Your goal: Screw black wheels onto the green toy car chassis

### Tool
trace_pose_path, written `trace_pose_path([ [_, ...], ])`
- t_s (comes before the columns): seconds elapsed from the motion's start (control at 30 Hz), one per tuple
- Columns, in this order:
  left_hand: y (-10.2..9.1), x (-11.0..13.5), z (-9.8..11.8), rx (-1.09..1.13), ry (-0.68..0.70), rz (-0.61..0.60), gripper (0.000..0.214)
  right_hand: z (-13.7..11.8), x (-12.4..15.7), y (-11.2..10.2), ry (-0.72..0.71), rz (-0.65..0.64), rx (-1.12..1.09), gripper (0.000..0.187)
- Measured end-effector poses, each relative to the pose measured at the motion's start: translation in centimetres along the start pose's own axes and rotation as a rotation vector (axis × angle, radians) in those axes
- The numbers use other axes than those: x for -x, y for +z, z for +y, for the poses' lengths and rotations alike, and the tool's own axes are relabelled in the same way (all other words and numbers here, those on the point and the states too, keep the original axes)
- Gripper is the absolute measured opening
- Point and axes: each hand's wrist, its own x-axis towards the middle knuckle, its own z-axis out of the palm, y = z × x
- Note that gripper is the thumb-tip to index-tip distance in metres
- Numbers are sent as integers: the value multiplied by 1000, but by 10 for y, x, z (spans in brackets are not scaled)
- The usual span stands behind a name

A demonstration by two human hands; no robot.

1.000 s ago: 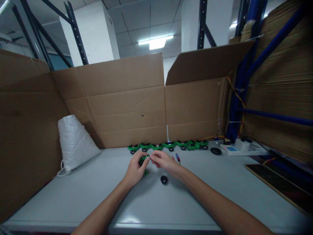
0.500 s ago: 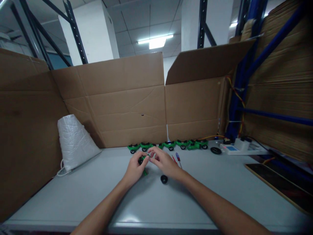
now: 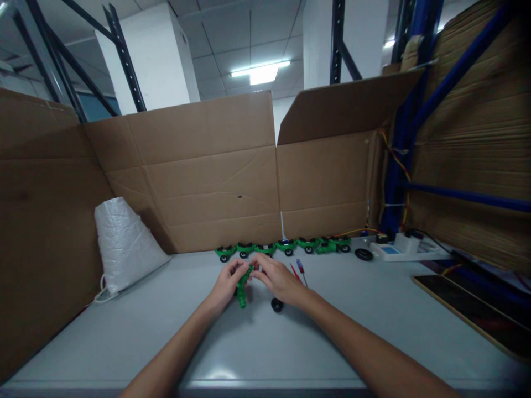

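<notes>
My left hand (image 3: 226, 284) is closed around a green toy vehicle (image 3: 241, 293), whose narrow end points down toward me. Part of the toy is hidden by the fingers. My right hand (image 3: 277, 278) has its fingers bent and pinched at the toy's upper right end; what lies between the fingertips is too small to make out. On the table just below the right hand rests a black toy wheel (image 3: 277, 304). Beyond that hand lie a red, thin-tipped tool (image 3: 296, 272) and a screwdriver (image 3: 301, 266) with a blue and red handle.
Several green toy vehicles (image 3: 287, 247) stand in a row along the cardboard wall (image 3: 215, 193). A black ring (image 3: 364, 254) lies near a white power strip (image 3: 409, 251). At left stands a white padded bag (image 3: 126, 249); at right lies a dark panel (image 3: 468, 309).
The toy has turned in my left hand, so more of its green body shows below the fingers. My right fingers stay close against its upper end. The view has shifted slightly.
</notes>
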Motion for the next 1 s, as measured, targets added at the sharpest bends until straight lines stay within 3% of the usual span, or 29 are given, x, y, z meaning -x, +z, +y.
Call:
trace_pose_path([
  [0.4,1,1,-6,135,-106,-31,42,3,-3,2,-36,13,-65,10],
  [0.6,-1,-3,-8,27,15,113,49,4,-3,-1,-66,-5,43,14],
  [0.7,-1,-4,-9,-12,38,107,49,5,-2,-1,-62,-14,146,12],
  [1.0,-1,-1,-6,20,-115,54,58,18,-1,5,-71,-37,275,7],
])
